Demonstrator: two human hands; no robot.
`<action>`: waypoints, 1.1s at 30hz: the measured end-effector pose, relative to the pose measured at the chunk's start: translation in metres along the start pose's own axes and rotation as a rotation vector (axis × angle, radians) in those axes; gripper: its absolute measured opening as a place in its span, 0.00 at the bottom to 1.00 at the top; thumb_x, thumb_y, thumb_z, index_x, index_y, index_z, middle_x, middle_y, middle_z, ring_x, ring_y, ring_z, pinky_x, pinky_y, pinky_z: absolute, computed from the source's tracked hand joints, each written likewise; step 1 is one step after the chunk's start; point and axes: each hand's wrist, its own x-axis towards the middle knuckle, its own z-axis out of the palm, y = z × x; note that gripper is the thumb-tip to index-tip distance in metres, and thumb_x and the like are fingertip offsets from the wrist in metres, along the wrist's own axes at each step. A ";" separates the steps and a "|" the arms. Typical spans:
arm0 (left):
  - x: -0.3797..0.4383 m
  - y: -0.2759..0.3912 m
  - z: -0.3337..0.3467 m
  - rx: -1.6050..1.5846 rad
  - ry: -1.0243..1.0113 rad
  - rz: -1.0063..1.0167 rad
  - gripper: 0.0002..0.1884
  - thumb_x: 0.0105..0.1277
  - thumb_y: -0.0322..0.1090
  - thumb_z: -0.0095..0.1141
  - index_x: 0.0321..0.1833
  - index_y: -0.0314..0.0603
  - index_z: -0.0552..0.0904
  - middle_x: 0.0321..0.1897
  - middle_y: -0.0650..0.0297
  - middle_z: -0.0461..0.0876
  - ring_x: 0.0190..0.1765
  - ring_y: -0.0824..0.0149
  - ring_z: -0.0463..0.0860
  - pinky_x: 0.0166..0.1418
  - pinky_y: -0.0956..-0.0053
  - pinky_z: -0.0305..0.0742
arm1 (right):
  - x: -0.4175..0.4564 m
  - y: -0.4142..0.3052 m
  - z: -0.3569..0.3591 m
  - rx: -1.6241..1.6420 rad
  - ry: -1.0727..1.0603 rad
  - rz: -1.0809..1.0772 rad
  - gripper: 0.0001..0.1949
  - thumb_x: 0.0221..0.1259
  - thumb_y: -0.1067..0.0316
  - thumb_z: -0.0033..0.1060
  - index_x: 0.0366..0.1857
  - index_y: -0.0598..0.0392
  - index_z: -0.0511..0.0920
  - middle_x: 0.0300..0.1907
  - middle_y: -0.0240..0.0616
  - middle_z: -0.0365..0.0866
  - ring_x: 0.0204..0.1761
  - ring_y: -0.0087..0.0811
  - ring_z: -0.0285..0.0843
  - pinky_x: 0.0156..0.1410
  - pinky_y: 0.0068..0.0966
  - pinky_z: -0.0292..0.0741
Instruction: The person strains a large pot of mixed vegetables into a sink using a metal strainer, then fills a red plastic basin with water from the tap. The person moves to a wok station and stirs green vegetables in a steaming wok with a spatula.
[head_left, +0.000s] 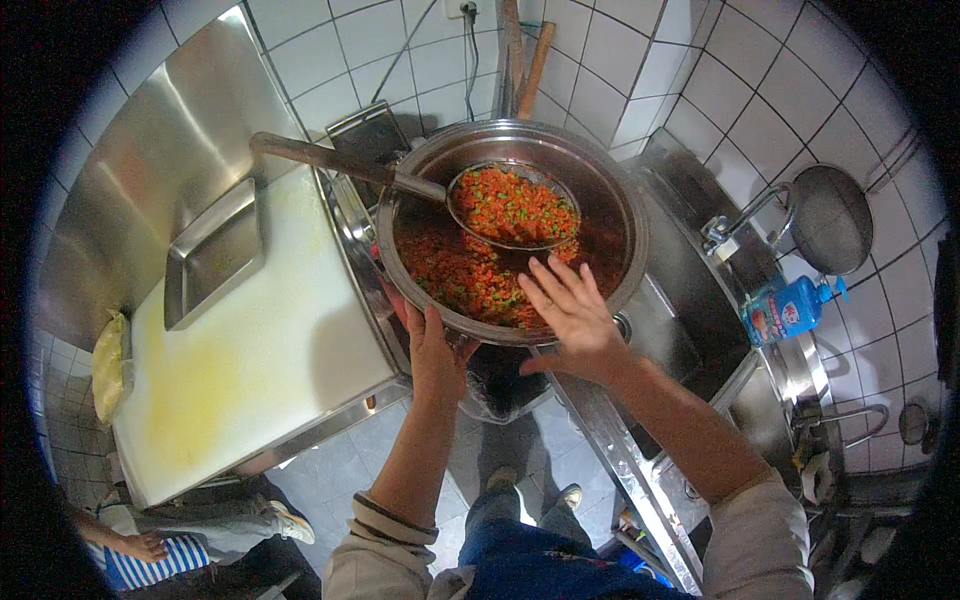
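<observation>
A wide metal basin (634, 255) holds chopped red and green vegetables (480, 289) that look like peppers. In it rests a wire-mesh strainer (517, 206) heaped with the same pieces, its long wooden handle (322, 156) lying over the basin's left rim. My left hand (436, 356) is at the near left outer wall of the basin, fingers up by the rim; whether it grips is unclear. My right hand (574, 319) is spread, palm down, above the near right rim, fingers over the vegetables, holding nothing.
At left, a white cutting board (285, 330) carries an empty steel tray (214, 262). To the right are a steel sink (675, 270), a faucet (742, 221), a blue pump bottle (784, 311) and a hanging round pan (832, 217). Another person's hand (142, 546) shows at lower left.
</observation>
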 end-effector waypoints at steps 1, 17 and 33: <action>-0.001 -0.001 0.003 -0.005 0.000 -0.007 0.23 0.72 0.45 0.38 0.69 0.61 0.53 0.60 0.64 0.67 0.56 0.63 0.73 0.44 0.67 0.80 | -0.003 0.006 0.002 -0.012 0.001 0.035 0.52 0.37 0.34 0.65 0.68 0.51 0.55 0.71 0.44 0.48 0.73 0.46 0.40 0.72 0.51 0.41; 0.036 -0.020 -0.030 0.086 0.004 0.030 0.21 0.71 0.45 0.41 0.60 0.40 0.62 0.55 0.52 0.68 0.54 0.57 0.73 0.54 0.65 0.77 | 0.040 0.040 0.069 -0.035 0.878 0.396 0.27 0.49 0.69 0.55 0.59 0.54 0.68 0.55 0.46 0.67 0.57 0.45 0.64 0.62 0.41 0.62; 0.050 -0.004 -0.052 0.402 -0.228 -0.011 0.22 0.70 0.41 0.45 0.61 0.34 0.65 0.57 0.53 0.71 0.60 0.60 0.70 0.64 0.66 0.69 | -0.510 -0.020 0.071 0.739 0.526 1.658 0.08 0.60 0.68 0.59 0.41 0.57 0.81 0.36 0.33 0.83 0.36 0.18 0.77 0.38 0.18 0.74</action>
